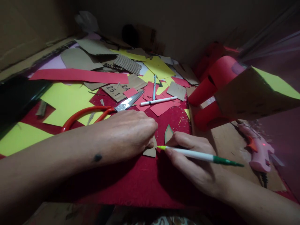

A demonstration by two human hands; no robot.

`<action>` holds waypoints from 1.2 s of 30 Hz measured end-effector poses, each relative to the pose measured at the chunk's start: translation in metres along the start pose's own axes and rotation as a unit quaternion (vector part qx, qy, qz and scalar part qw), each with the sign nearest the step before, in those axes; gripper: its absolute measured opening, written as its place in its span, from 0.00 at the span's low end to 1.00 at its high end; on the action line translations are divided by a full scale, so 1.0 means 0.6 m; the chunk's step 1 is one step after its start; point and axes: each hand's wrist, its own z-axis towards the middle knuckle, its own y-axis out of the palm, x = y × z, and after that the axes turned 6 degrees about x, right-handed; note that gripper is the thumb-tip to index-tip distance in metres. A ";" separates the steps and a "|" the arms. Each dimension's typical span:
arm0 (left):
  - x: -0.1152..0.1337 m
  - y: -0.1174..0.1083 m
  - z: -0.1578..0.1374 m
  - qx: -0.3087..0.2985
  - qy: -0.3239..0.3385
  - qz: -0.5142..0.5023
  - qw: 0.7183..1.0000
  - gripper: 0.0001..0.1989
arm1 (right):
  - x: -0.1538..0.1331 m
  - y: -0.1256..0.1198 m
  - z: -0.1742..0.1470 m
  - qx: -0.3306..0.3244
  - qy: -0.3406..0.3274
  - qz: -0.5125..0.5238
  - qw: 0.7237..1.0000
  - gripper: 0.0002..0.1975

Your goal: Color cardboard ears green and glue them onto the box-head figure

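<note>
My left hand is curled closed over a small cardboard piece, gripping or pressing it on the red cloth; its fingertips are mostly hidden. In my right hand is a white felt-tip pen with a yellow front end and a green tapered back end. The yellow end points left, close to the cardboard piece; I cannot tell if they touch. Just beyond the right fingers lies a small pointed cardboard piece with a green edge. Orange-handled scissors lie open behind my left hand.
Yellow paper, a red paper strip and cardboard scraps cover the far side. A white pen lies among them. At right stand red paper tubes under a cardboard form, and a pink glue gun with a lit red light.
</note>
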 end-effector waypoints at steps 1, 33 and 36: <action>0.000 0.000 0.001 0.000 0.001 -0.001 1.000 0.11 | 0.000 -0.003 0.000 0.003 0.022 0.021 1.000 0.09; 0.015 -0.031 -0.002 0.100 -0.140 -0.040 0.984 0.13 | 0.011 -0.021 -0.021 0.069 -0.018 0.095 0.993 0.05; 0.009 -0.030 -0.006 0.122 -0.099 -0.105 0.982 0.10 | 0.011 -0.020 -0.021 0.074 -0.025 0.093 0.993 0.06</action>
